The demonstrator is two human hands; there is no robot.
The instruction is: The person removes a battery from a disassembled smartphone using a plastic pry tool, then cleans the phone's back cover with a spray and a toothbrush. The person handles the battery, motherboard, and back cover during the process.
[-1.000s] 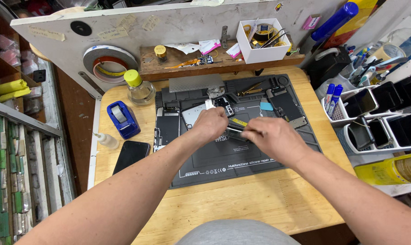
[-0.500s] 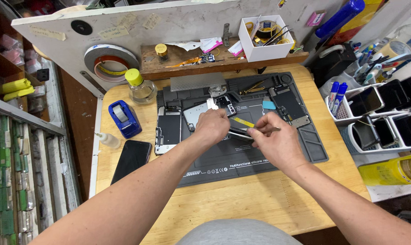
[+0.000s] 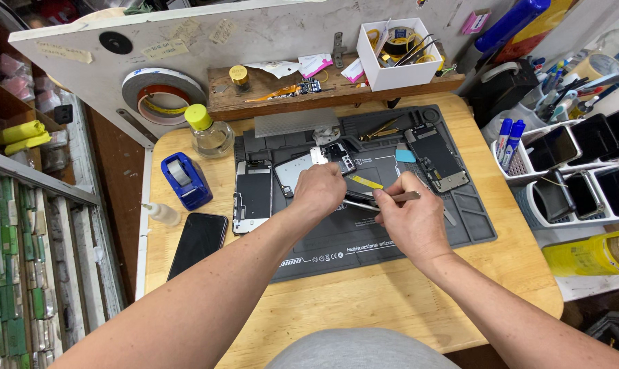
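My left hand sits curled over the middle of the grey work mat, knuckles up, fingers folded down onto something small that the hand itself hides; I cannot tell what it pinches. My right hand is just beside it, to the right and slightly nearer me, closed around a slim metal tool. The tool comes out from under my right thumb and forefinger and runs almost level across the mat, its long axis left to right, its dark tip pointing left and ending under the fingertips of my left hand. So the tool bridges the small gap between the two hands.

A short yellow strip lies on the mat just beyond the tool, tilted down to the right. Left of my left hand rests an opened phone shell, upright on its long axis, and a black phone lies off the mat on the wooden table. A blue tape dispenser stands further left.
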